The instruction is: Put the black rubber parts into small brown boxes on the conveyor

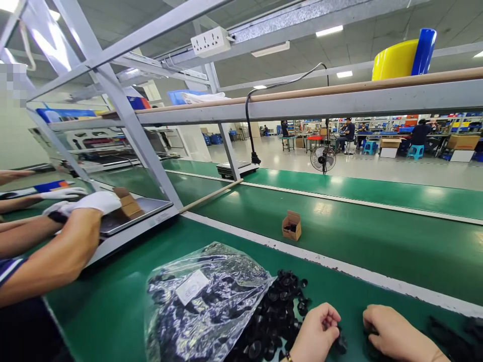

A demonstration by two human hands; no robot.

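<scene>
Sorting black parts (279, 311) at lower centre of the counter (124, 301) | your left hand (315, 332) is curling shut over some | your right hand (392, 332) is pinching others | most are remaining piled beside the plastic bag (199, 301)

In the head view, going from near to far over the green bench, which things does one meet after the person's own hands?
Left hand and right hand on small black round parts → small open brown cardboard box → black round floor fan → blue plastic stools.

Parts (275, 311) right of bag (199, 301)
</scene>
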